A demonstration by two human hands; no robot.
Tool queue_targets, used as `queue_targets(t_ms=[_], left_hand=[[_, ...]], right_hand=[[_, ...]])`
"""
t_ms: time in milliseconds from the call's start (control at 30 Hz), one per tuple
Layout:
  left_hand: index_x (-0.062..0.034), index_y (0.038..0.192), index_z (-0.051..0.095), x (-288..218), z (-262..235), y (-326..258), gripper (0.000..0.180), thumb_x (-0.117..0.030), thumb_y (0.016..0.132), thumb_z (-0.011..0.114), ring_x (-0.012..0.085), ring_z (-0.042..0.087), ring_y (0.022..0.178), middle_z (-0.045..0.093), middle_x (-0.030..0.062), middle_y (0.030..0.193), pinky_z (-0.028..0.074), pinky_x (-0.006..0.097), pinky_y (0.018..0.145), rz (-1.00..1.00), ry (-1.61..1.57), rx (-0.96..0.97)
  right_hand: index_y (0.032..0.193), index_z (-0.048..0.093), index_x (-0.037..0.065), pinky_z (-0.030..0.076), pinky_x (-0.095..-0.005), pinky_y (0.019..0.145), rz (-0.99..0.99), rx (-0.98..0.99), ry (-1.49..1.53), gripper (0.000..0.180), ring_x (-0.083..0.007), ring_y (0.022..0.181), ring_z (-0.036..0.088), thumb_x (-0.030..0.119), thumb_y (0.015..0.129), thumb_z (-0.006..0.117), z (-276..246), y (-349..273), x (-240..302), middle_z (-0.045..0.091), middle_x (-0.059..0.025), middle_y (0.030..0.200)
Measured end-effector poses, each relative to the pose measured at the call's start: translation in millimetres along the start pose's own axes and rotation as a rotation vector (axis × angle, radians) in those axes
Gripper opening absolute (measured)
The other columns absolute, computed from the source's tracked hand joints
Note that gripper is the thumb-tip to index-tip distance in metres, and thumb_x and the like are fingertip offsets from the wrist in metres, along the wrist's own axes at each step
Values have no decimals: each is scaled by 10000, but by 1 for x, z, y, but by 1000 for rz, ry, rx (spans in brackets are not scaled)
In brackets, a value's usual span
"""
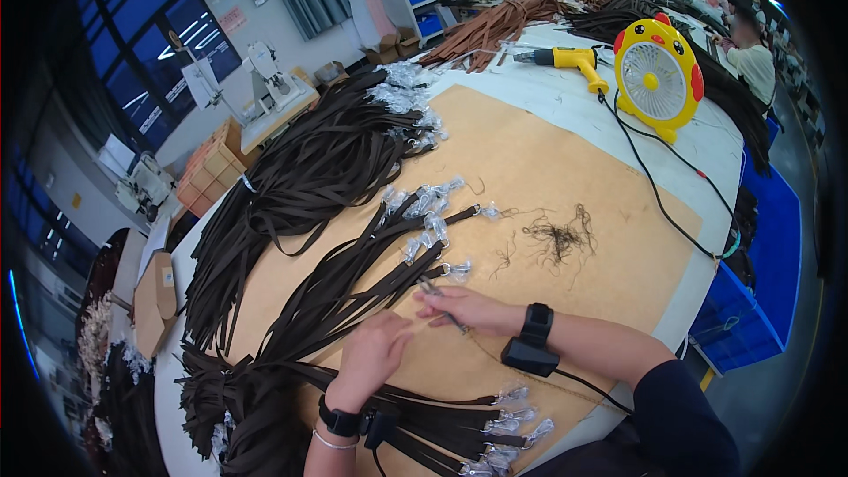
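My right hand (477, 311) is closed around a slim metal tool (455, 321), whose grey tip sticks out past the fingers; its exact kind is hard to tell. Just left of it, my left hand (375, 352) has its fingers curled together over the dark straps, and whatever they hold is hidden. Dark brown straps (322, 296) fan out beyond both hands, their ends fitted with metal hardware in clear plastic wrap (433, 199). A second group of straps (433, 420) lies nearer me, its wrapped ends (508, 424) pointing right. Tan board (530, 159) lies beneath.
A heap of dark thread scraps (561, 237) lies on the board. Beyond it are a yellow heat gun (574, 62) and a yellow chick-shaped fan (658, 79) with trailing cables. A large strap bundle (300, 168) fills the far left. Blue bins (751, 300) stand at the right edge.
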State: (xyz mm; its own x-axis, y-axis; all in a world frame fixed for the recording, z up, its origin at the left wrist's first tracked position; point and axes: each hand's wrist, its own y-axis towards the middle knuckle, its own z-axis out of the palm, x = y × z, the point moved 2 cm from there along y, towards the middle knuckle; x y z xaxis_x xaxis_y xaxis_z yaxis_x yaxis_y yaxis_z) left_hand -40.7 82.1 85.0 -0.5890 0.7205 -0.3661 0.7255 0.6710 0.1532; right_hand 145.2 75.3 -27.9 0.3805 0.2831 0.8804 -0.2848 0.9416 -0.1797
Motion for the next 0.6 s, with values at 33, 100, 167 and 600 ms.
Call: queue_targets(t_ms=[33, 100, 167, 600], left_hand=[[-69, 1056, 704, 11, 5, 8, 228, -144, 842, 687, 303, 656, 946, 670, 99, 1001, 538, 398, 762, -28, 106, -69], [-63, 1090, 691, 28, 20, 22, 270, -131, 829, 686, 304, 648, 966, 663, 103, 1015, 541, 408, 766, -55, 207, -138], [-57, 1091, 661, 38, 37, 34, 290, -104, 805, 681, 286, 637, 952, 634, 87, 968, 545, 410, 761, -38, 404, -117], [-35, 812, 644, 11, 25, 51, 35, -29, 803, 677, 289, 612, 726, 595, 90, 814, 504, 366, 613, 68, 223, -567]], right_hand=[[1294, 567, 55, 515, -293, 938, -32, -71, 7, 402, -134, 1079, 590, 365, 1044, 513, -15, -9, 14, 611, -62, 1161], [1352, 524, 29, 505, -298, 967, -51, -186, -39, 444, -135, 1125, 583, 353, 1050, 502, -55, -29, 36, 603, -70, 1194], [1357, 509, -8, 496, -285, 974, -136, -409, -25, 452, -134, 1149, 579, 331, 1060, 480, -87, -50, 49, 602, -75, 1200], [1215, 517, 4, 555, -336, 894, -154, -294, -77, 334, -211, 1065, 641, 290, 1077, 413, -89, -89, 49, 585, -137, 1295]])
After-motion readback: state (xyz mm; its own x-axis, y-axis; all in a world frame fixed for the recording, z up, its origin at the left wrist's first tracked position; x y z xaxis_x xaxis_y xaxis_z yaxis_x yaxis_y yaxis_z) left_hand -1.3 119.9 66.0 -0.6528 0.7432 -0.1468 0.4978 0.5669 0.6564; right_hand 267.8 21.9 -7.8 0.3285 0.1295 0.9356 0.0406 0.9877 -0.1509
